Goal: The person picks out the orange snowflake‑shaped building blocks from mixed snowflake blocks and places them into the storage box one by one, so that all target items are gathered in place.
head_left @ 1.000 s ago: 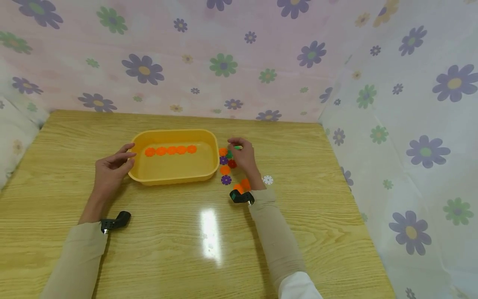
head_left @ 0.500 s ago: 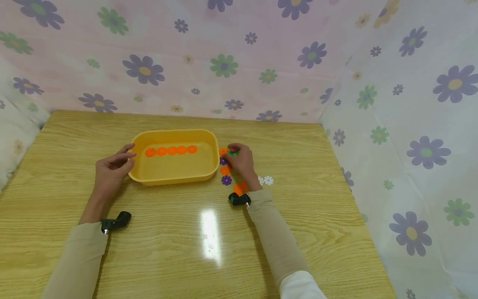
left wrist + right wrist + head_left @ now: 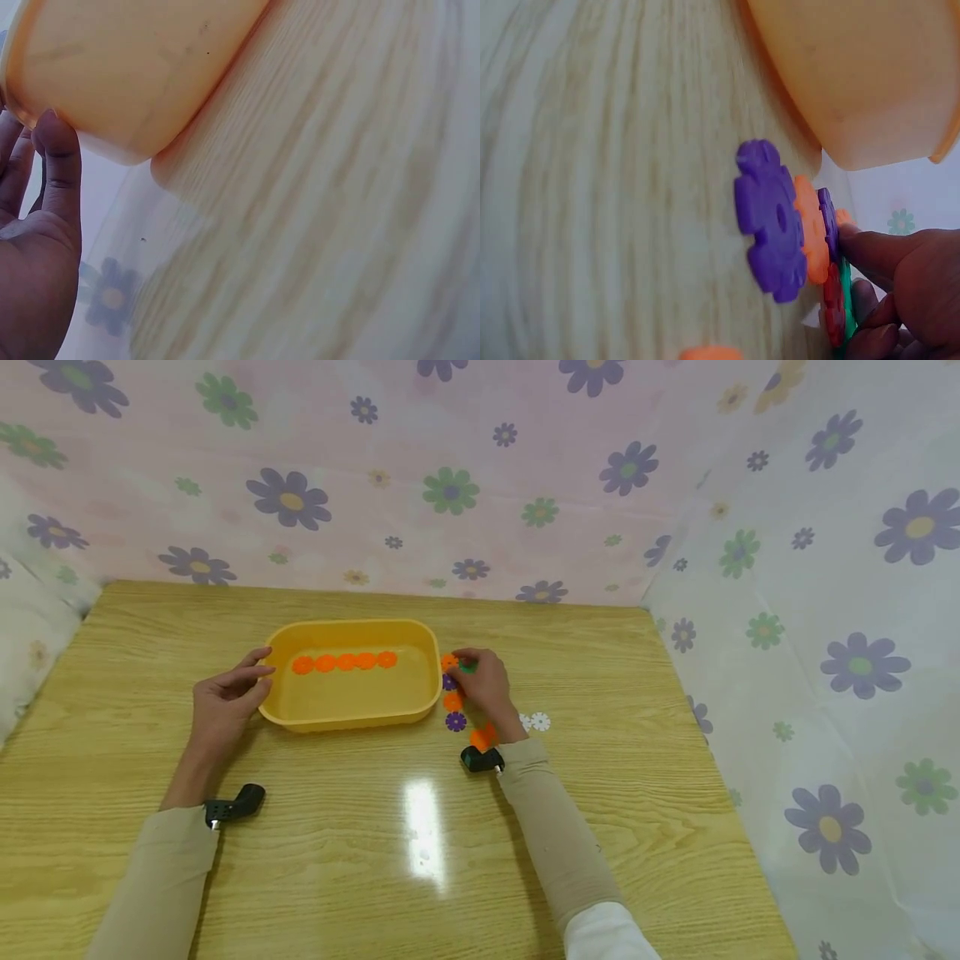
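Note:
My left hand point(image 3: 225, 702) holds the left end of a yellow plastic tub point(image 3: 352, 724), its thumb point(image 3: 58, 150) against the rim and the other fingers partly hidden. Inside the tub, several orange flower-shaped discs point(image 3: 346, 662) lie in a row. Just outside its right end, my right hand point(image 3: 487, 687) pinches an orange flower-shaped disc point(image 3: 450, 661) between thumb and forefinger. Under and beside this hand are a green disc point(image 3: 468, 667), purple discs point(image 3: 455, 721), another orange disc point(image 3: 452, 702) and a red disc point(image 3: 834, 304). The right wrist view shows the thumb point(image 3: 870, 247) close to the purple ones.
More orange discs point(image 3: 482, 737) lie near the right wrist, partly behind the black wrist camera point(image 3: 482, 760). To the right of that wrist are white discs point(image 3: 540, 721). The wooden table point(image 3: 330, 843) meets flower-patterned cloth point(image 3: 450, 543) at the back and sides.
My right hand has come down among the discs, its fingertips shifting left to the orange disc beside the tub. White discs show more beside the wrist. The left hand stays on the tub.

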{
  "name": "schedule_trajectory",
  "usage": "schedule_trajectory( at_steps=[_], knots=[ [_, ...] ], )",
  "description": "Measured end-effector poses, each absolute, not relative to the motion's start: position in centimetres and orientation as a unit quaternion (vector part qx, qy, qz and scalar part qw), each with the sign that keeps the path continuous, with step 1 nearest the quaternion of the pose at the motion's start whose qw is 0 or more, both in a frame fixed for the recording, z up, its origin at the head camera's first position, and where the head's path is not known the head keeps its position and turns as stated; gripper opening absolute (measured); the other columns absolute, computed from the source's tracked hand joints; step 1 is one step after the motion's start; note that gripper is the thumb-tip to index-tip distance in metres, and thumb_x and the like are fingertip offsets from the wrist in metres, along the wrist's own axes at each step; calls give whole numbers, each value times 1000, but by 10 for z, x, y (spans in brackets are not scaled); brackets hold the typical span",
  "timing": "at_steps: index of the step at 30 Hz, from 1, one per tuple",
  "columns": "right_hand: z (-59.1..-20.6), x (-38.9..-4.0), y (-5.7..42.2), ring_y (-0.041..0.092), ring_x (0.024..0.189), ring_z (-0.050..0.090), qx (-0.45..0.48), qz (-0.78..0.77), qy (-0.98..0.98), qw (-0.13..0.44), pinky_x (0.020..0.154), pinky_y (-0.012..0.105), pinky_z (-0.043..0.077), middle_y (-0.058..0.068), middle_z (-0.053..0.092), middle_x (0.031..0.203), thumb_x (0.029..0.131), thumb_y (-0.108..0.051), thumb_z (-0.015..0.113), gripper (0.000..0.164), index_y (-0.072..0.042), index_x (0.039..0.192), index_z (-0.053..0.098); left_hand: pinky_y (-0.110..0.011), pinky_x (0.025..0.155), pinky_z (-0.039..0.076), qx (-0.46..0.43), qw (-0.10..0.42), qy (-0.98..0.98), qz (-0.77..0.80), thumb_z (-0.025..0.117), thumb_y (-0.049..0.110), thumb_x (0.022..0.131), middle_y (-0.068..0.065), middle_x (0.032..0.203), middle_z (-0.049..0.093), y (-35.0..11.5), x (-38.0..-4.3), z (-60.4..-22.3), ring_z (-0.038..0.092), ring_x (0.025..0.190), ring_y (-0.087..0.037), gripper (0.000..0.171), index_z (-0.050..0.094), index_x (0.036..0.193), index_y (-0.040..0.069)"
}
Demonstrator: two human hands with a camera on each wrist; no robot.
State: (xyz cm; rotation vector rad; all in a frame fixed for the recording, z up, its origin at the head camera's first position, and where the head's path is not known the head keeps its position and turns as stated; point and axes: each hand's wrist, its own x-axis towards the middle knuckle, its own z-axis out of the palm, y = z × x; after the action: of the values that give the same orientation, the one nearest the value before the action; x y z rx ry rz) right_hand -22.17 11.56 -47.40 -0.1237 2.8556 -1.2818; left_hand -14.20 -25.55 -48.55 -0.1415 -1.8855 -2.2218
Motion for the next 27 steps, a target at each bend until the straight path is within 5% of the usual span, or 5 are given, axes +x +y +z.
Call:
schedule_trajectory(
  at_steps=[27],
  knots=[
    [-470,-225,117,31,102,69,-58,-438,897,19,90,42,59,19,72,109,92,-14,76,30,1,118,74,-12,97,48,-57,108,-634,-764,64,-10,94,5,131,68,-257,-144,-488,54,132,-5,19,72,111,-13]
  ],
)
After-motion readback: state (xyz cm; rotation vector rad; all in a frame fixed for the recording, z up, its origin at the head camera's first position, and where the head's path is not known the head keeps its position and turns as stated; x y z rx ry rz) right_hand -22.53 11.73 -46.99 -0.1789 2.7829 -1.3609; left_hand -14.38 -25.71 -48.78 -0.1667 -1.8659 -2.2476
